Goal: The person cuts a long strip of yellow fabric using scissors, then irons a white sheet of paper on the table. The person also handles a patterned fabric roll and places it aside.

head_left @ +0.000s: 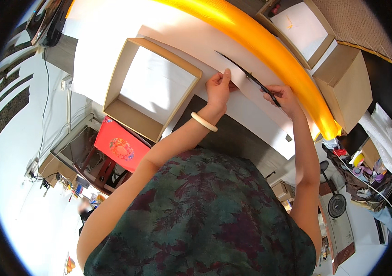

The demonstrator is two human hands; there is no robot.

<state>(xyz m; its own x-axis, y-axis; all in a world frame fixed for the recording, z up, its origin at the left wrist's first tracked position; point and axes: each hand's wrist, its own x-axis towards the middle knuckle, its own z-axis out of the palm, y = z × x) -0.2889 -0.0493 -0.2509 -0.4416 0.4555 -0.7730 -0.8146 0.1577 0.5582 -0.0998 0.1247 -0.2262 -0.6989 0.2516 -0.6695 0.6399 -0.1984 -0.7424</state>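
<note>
My left hand [218,90] pinches the edge of a large pale pink sheet [177,48], thumb on top and fingers mostly hidden beneath. A cream bangle [204,122] sits on that wrist. My right hand [283,97] grips black scissors [256,82] by the handles. Their long blade points up and left across the sheet, a little beyond my left hand. Whether the blades are apart or together, I cannot tell. Just left of my left hand stands a shallow brown cardboard box [113,87] with a white lining.
A shiny golden-yellow roll [260,43] curves along the far right side of the sheets. Beyond it are another white-lined box [318,57] and a brown box [350,85]. A red box [120,145] with a floral design lies at left; mixed items [366,170] crowd the right.
</note>
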